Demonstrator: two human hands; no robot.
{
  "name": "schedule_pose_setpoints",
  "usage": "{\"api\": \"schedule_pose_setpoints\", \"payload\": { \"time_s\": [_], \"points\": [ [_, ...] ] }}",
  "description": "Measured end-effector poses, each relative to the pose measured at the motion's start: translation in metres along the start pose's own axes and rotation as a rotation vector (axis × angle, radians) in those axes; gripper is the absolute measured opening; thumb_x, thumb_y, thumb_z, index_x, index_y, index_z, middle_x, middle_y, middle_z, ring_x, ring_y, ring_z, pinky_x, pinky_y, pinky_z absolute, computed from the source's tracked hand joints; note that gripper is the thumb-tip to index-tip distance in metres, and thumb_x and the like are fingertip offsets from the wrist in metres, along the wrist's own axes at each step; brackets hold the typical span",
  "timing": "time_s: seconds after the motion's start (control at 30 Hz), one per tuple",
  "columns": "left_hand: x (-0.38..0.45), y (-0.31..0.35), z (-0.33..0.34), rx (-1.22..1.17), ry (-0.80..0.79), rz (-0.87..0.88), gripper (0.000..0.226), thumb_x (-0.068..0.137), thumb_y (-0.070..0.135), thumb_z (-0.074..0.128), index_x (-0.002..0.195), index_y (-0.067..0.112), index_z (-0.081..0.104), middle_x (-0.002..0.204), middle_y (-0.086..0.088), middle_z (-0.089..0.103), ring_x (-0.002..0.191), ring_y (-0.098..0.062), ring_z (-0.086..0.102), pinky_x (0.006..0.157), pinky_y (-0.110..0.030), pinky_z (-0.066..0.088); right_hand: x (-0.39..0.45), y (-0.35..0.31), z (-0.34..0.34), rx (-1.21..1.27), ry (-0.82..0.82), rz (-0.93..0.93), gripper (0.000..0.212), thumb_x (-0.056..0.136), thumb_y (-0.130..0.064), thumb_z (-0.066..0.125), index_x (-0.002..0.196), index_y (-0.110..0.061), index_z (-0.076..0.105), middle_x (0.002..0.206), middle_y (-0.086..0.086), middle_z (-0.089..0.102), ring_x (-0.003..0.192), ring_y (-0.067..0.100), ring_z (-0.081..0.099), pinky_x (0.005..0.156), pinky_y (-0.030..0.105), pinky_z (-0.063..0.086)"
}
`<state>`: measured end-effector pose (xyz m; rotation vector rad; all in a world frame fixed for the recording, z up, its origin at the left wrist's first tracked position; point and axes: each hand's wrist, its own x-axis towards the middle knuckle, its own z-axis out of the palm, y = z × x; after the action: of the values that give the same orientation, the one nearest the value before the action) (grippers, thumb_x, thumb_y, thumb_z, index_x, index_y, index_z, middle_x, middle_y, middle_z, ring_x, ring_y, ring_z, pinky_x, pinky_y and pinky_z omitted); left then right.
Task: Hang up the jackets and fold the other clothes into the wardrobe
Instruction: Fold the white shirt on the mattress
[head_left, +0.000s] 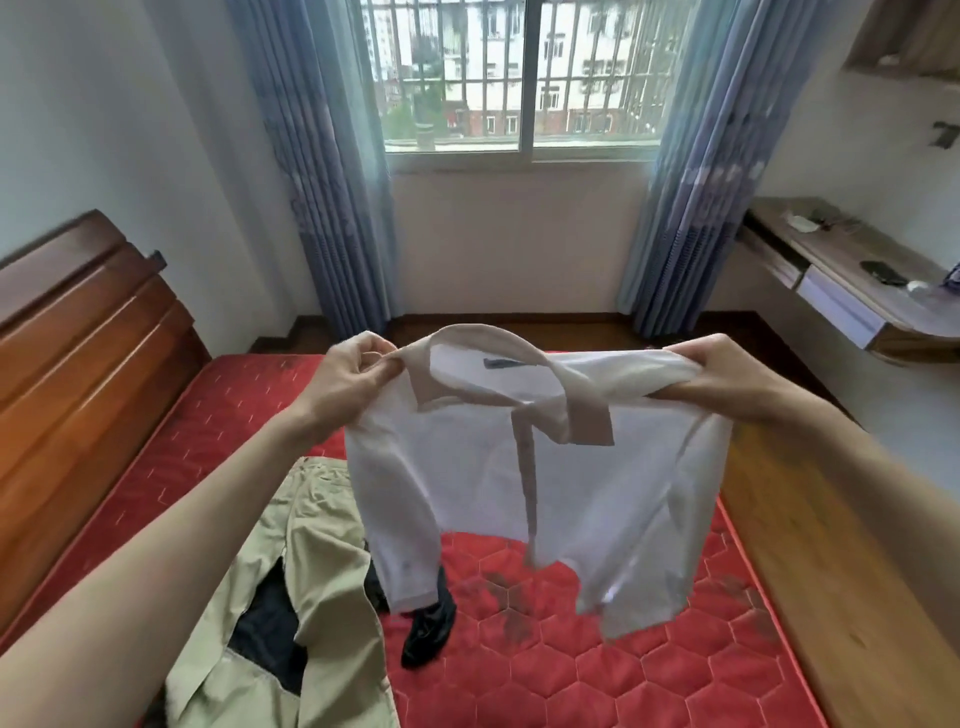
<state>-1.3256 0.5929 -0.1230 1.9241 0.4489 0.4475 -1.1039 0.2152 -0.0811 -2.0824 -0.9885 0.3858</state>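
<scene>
White shirt (540, 478) hung below both hands; left hand (348, 376) pinched one shoulder, right hand (722, 376) gripped the other, arms outstretched over the mattress (571, 670)

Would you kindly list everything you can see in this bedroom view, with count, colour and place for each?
white shirt: one, white with a beige collar, held up in the air over the mattress
khaki garment: one, pale khaki, lying on the mattress at lower left
dark garment: one, black, on the mattress partly under the khaki garment
mattress: one, red quilted, centre
headboard: one, reddish-brown wood, left
window: one, barred, far wall
curtains: two, blue, either side of the window
desk: one, wood with a white drawer, right wall, small items on top
left hand: grips the shirt's shoulder by the collar
right hand: grips the other shoulder
</scene>
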Motion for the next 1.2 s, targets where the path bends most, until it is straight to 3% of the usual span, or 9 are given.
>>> {"api": "schedule_pose_setpoints", "payload": {
  "time_s": [0.07,0.23,0.4,0.53,0.73,0.83,0.93,1.03,1.2],
  "points": [
    [-0.006,0.009,0.0,0.003,-0.081,-0.028,0.043,0.082,0.058,0.082,0.093,0.016,0.077,0.088,-0.009,0.075,0.08,-0.014,0.065,0.076,-0.037,0.053,-0.001,0.007,-0.014,0.106,-0.109,0.035,0.047,0.059,-0.062,0.088,0.097,-0.035,0.082,0.091,0.001,0.08,0.08,0.008,0.073,0.067,0.019,0.058],
    [-0.009,0.018,-0.02,-0.067,-0.411,-0.226,0.076,0.082,0.058,0.084,0.095,-0.011,0.058,0.084,-0.013,0.055,0.075,-0.025,0.048,0.061,-0.031,0.043,0.0,0.027,-0.031,0.429,-0.158,0.064,0.045,0.079,-0.06,0.084,0.076,-0.017,0.072,0.071,-0.002,0.063,0.06,0.006,0.058,0.052,0.016,0.048],
    [-0.01,0.01,0.006,0.234,-0.224,-0.056,0.05,0.082,0.044,0.087,0.066,0.003,0.063,0.066,0.003,0.048,0.065,-0.011,0.041,0.06,-0.03,0.035,0.011,0.036,0.006,0.098,0.103,-0.071,0.027,0.089,-0.049,0.071,0.088,-0.024,0.082,0.08,-0.002,0.074,0.07,0.011,0.066,0.059,0.021,0.053],
    [-0.008,-0.003,0.008,0.22,-0.142,0.08,0.059,0.091,0.048,0.076,0.066,-0.001,0.055,0.065,0.002,0.045,0.063,-0.013,0.037,0.059,-0.034,0.031,0.008,0.049,0.013,-0.061,0.198,-0.168,0.026,0.093,-0.048,0.068,0.084,-0.025,0.077,0.072,-0.009,0.069,0.065,0.015,0.065,0.054,0.02,0.05],
    [-0.005,-0.023,0.009,0.515,0.08,0.237,0.057,0.099,0.045,0.068,0.052,0.027,0.042,0.048,0.012,0.041,0.049,-0.011,0.032,0.052,-0.029,0.027,-0.01,0.058,0.016,-0.332,0.256,-0.309,0.037,0.101,-0.041,0.059,0.08,-0.011,0.065,0.065,-0.002,0.06,0.054,0.019,0.059,0.05,0.037,0.048],
    [-0.012,-0.044,0.014,0.358,-0.026,0.168,0.046,0.102,0.028,0.065,0.06,0.025,0.049,0.055,0.009,0.045,0.055,-0.008,0.035,0.056,-0.032,0.032,-0.027,0.058,0.026,-0.435,0.307,-0.257,0.034,0.105,-0.04,0.051,0.088,-0.012,0.06,0.065,-0.006,0.057,0.053,0.014,0.058,0.046,0.034,0.041],
    [-0.027,-0.07,0.016,0.362,-0.157,0.104,0.025,0.103,0.018,0.061,0.079,0.011,0.061,0.071,-0.014,0.058,0.063,-0.012,0.043,0.06,-0.037,0.039,-0.054,0.065,0.049,-0.494,0.32,-0.209,0.029,0.106,-0.038,0.045,0.092,-0.015,0.056,0.063,-0.013,0.05,0.049,0.012,0.054,0.047,0.028,0.037],
    [-0.045,-0.103,0.019,0.347,-0.22,0.084,0.021,0.102,0.015,0.061,0.083,0.022,0.066,0.071,-0.003,0.062,0.062,-0.009,0.049,0.057,-0.031,0.04,-0.09,0.082,0.079,-0.498,0.288,-0.112,0.023,0.104,-0.034,0.049,0.096,-0.014,0.058,0.065,-0.015,0.049,0.052,0.026,0.062,0.045,0.037,0.046],
    [-0.066,-0.131,0.027,0.323,-0.422,0.056,0.028,0.096,0.018,0.074,0.07,0.029,0.068,0.064,0.009,0.064,0.062,0.001,0.054,0.057,-0.02,0.043,-0.153,0.098,0.111,-0.284,0.14,0.118,0.014,0.103,-0.028,0.056,0.089,-0.029,0.059,0.057,-0.007,0.048,0.048,0.006,0.04,0.05,0.031,0.038]
  ]
}}
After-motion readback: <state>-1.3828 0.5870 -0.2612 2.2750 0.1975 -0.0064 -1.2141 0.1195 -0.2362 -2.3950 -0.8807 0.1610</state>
